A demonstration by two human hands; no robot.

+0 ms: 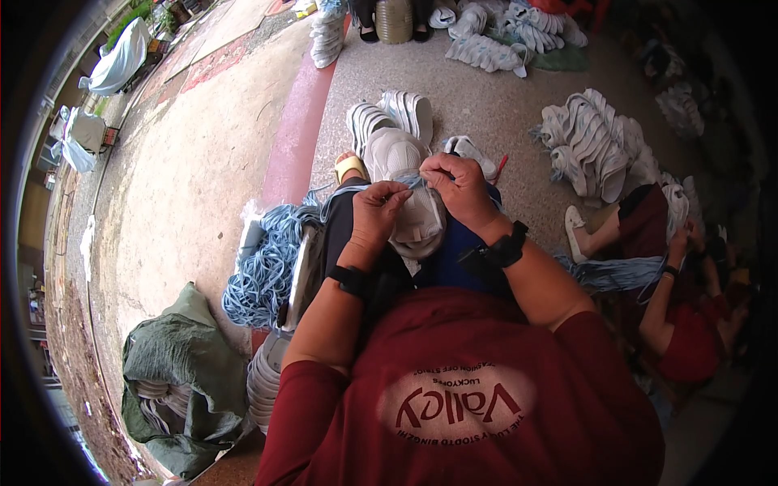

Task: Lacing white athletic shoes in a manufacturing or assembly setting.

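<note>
A pale grey shoe upper point(420, 220) rests between my knees, its toe pointing away from me. Over its lacing area, a light blue lace point(415, 181) runs between my fingertips. My left hand point(379, 212) is closed in a pinch on the lace at the left side of the shoe. Close by and slightly farther away, my right hand point(460, 186) also pinches lace with thumb and forefinger; its exact grip is partly hidden by the fingers. A large tangle of blue laces point(271, 263) lies at my left thigh, with strands trailing toward my left hand.
Stacked white uppers point(409, 112) lie just ahead. A bigger heap of uppers point(592, 142) sits to the right, near a co-worker's hand point(679, 243) and another blue lace bundle point(620, 272). A green sack point(182, 364) holding pale pieces stands at lower left.
</note>
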